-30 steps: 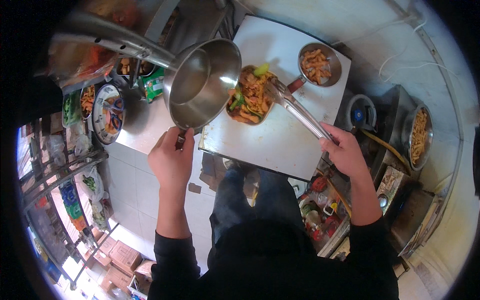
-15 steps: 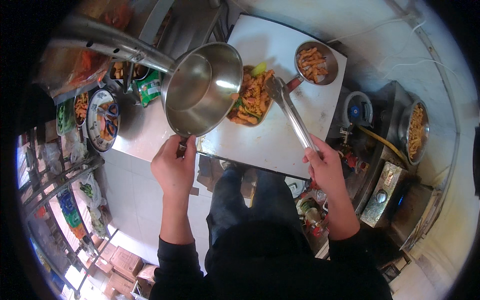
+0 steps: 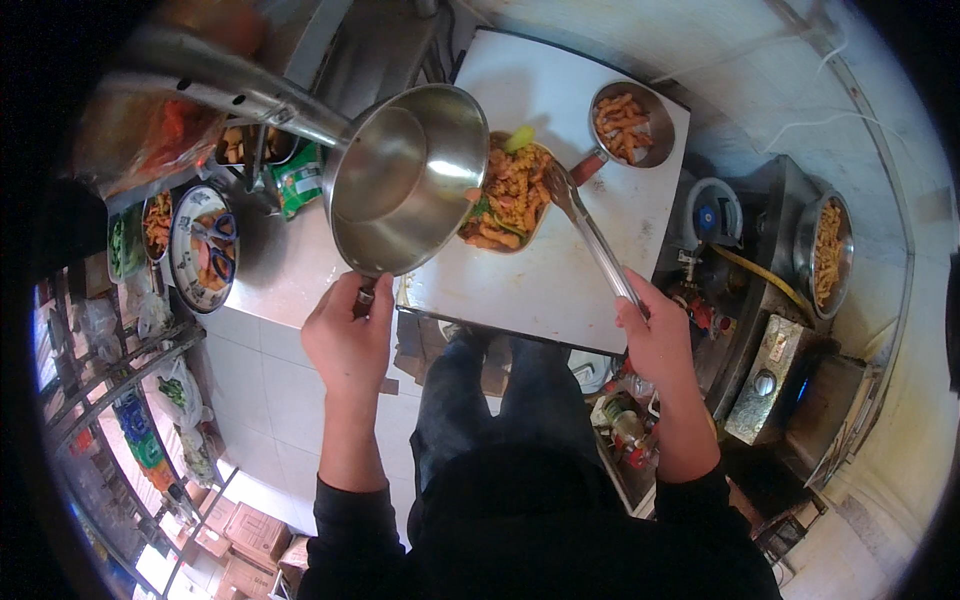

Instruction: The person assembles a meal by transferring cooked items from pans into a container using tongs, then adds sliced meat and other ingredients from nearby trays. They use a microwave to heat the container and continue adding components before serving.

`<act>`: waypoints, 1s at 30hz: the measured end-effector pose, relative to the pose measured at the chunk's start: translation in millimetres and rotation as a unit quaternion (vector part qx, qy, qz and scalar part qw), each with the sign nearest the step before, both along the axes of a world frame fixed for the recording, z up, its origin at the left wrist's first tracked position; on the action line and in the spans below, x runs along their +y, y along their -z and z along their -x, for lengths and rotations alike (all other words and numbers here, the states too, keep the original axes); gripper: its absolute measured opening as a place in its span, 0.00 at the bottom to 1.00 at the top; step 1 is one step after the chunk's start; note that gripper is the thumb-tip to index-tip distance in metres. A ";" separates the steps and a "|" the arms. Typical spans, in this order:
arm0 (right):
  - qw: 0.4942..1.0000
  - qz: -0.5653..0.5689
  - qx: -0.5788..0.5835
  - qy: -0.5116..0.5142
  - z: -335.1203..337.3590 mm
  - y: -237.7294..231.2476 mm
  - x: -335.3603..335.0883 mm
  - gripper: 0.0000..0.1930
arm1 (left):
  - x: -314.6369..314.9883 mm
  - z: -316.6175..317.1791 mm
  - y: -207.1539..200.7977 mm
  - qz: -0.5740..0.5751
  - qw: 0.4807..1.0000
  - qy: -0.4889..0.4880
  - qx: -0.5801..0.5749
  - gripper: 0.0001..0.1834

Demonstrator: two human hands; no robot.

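Note:
My left hand (image 3: 345, 328) is closed on the brown handle of a stainless steel pan (image 3: 385, 190). The pan is tilted, its inside showing bare metal, and its rim overlaps a container of food (image 3: 508, 205) on the white tabletop. Curly noodle-like pieces, browned strips and some green leaves fill that container, with a yellow-green piece at its far edge. In my right hand (image 3: 655, 328) are metal tongs (image 3: 595, 232), gripped near the end. Their tips sit at the container's right edge, and I cannot make out anything between them.
A second pan (image 3: 662, 130) with fried strips stands at the table's far right. Right of the table are a gas stove (image 3: 768, 385) and a metal bowl of fried food (image 3: 828, 255). A patterned plate (image 3: 187, 275) and green packet (image 3: 298, 185) lie left. A metal pipe (image 3: 265, 100) crosses the upper left.
The tongs' tips have shifted right and slightly down, from over the food to the container's edge. My right hand has moved a little right. My left hand and the pan stay nearly still.

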State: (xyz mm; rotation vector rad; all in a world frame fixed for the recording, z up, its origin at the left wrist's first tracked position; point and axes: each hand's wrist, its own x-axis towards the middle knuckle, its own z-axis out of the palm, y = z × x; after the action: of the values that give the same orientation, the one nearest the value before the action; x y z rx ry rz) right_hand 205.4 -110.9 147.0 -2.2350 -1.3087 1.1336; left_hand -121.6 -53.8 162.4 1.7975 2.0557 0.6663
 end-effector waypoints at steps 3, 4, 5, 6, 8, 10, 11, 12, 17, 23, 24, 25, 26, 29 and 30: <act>0.999 -0.007 -0.034 -0.010 1.5 -22.6 3.6 0.22 | 0.4 2.1 0.1 0.000 1.000 0.009 -0.005 0.09; 0.998 -0.048 -0.027 -0.036 1.7 -29.1 6.0 0.22 | 0.7 2.9 0.3 0.000 1.000 0.010 -0.009 0.09; 0.999 -0.017 -0.036 -0.013 1.6 -35.7 7.1 0.22 | 0.9 3.7 0.1 0.010 1.000 0.006 -0.014 0.09; 1.000 -0.016 -0.019 -0.007 1.9 -41.1 7.8 0.22 | 1.0 4.4 0.0 -0.003 1.000 0.013 -0.007 0.09; 1.000 0.000 -0.016 -0.015 5.3 -44.7 8.6 0.23 | 1.6 5.6 -0.5 0.000 1.000 0.013 0.003 0.10; 0.997 0.065 -0.039 -0.034 8.9 -43.3 6.9 0.23 | 2.4 6.2 -1.1 -0.012 1.000 0.021 -0.003 0.09; 0.996 0.014 -0.061 -0.055 10.5 -41.7 5.4 0.23 | 2.8 6.4 -1.5 -0.004 1.000 0.018 -0.006 0.09; 0.995 0.000 -0.077 -0.068 11.4 -39.5 3.7 0.23 | 3.1 6.5 -1.9 -0.016 1.000 0.023 -0.005 0.09; 0.997 -0.033 -0.054 -0.054 10.1 -36.1 -15.6 0.24 | -2.4 9.9 -1.5 -0.007 1.000 0.011 -0.024 0.08; 0.971 -0.029 -0.135 -0.197 13.9 -37.9 -30.7 0.23 | -34.9 28.1 -3.7 0.029 0.995 -0.040 -0.092 0.07; 0.980 -0.034 -0.113 -0.161 13.9 -37.8 -27.2 0.23 | -42.9 32.3 -4.8 0.036 0.993 -0.054 -0.103 0.07; 0.988 -0.035 -0.080 -0.130 12.4 -39.6 -20.9 0.23 | -50.7 35.7 -5.4 0.046 0.991 -0.067 -0.110 0.07; 0.994 -0.019 -0.056 -0.088 11.9 -39.5 -13.7 0.23 | -58.4 38.6 -5.6 0.062 0.988 -0.094 -0.104 0.07; 0.986 -0.063 -0.019 -0.153 14.5 -35.2 14.7 0.23 | -78.7 43.6 -4.9 0.047 0.977 -0.112 -0.174 0.08; 0.979 -0.095 -0.003 -0.183 16.0 -34.3 20.2 0.23 | -83.7 44.9 -4.5 0.053 0.973 -0.124 -0.188 0.09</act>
State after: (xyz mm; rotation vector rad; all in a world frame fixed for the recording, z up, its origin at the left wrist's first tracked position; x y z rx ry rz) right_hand 189.4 -90.7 181.3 -1.9113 -1.8002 1.0623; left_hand -166.5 -137.5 166.9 1.2515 2.0216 0.8701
